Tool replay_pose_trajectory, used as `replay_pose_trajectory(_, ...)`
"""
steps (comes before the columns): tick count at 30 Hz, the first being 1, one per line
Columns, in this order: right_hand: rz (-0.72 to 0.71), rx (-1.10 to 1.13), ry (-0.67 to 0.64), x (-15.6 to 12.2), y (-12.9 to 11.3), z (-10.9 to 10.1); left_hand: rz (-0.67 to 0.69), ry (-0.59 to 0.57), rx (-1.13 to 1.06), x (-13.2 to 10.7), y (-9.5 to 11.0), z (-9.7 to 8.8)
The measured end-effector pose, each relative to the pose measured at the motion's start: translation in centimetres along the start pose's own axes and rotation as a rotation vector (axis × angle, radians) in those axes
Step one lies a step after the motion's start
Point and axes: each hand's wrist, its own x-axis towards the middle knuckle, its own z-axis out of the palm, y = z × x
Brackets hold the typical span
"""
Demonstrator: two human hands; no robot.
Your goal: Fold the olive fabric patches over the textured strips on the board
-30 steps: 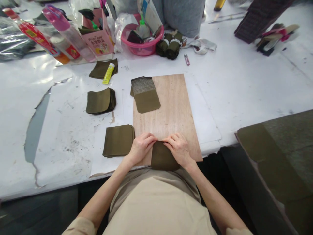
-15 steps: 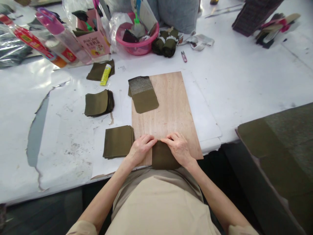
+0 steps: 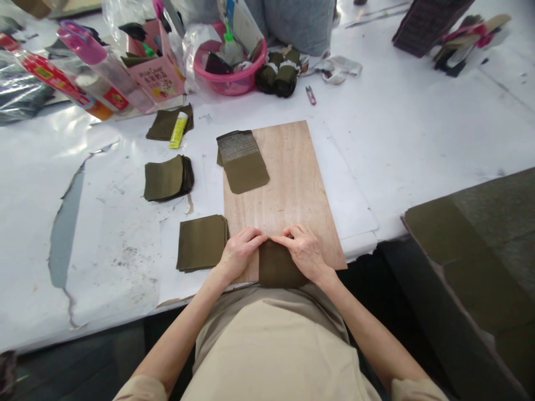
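Note:
An olive-green fabric piece (image 3: 276, 267) lies at the near edge of a wooden board (image 3: 288, 184). My left hand (image 3: 240, 253) and my right hand (image 3: 304, 252) press on its top edge with fingers curled, fingertips almost meeting in the middle. The fabric's lower part hangs over the table edge toward my lap. Farther up the board lies another olive piece with a grey woven section (image 3: 243, 161).
Stacks of olive squares (image 3: 201, 242) (image 3: 167, 178) lie left of the board, with a yellow glue tube (image 3: 178, 130) beyond. A pink basin (image 3: 229, 67), a pink box, fabric rolls (image 3: 280, 75) and small snips (image 3: 310, 94) stand at the back. An olive-covered surface (image 3: 472, 262) sits at right.
The view has shifted slightly. Both hands stay on the fabric's top edge, the fingertips a little closer together.

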Motion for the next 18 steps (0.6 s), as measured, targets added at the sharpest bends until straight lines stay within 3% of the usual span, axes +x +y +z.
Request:
replay_pose_trajectory(13, -0.004, -0.012, 0.029, 0.18, 0.09, 0.19, 0.142, -0.024, 0.187, -0.07, -0.07, 0.00)
replay_pose_trajectory(18, 0.002, -0.007, 0.016, 0.12, 0.10, 0.16, 0.136, -0.032, 0.190, -0.02, -0.17, -0.08)
